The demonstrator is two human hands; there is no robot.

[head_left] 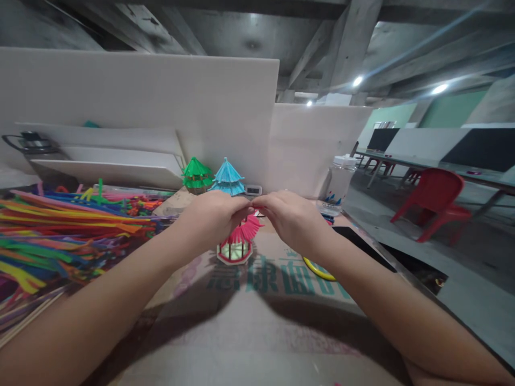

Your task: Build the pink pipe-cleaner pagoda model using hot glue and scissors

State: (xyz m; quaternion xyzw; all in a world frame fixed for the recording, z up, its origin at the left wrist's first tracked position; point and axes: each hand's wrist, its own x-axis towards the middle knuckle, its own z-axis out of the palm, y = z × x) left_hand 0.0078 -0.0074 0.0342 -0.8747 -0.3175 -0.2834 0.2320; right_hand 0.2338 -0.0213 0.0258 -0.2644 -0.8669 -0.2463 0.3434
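Note:
In the head view a small pavilion model (234,252) stands on printed cardboard (225,327). It has a pink strip roof (246,229), dark posts and a pale eight-sided base. Over its top, the fingertips of both my hands meet. My left hand (213,212) is closed in a pinch at the roof's upper edge. From the other side my right hand (292,217) is closed too, its fingers bent down, with a bit of red showing at the tips. The fingers hide the roof's peak and most of what they grip.
Colourful pipe cleaners (60,230) are heaped at left. Behind stand a green-roofed pavilion (197,174), a blue-roofed one (227,174) and a small digital display (253,190). At right are a clear bottle (340,182), a yellow ring (319,271) and a black sheet (362,246).

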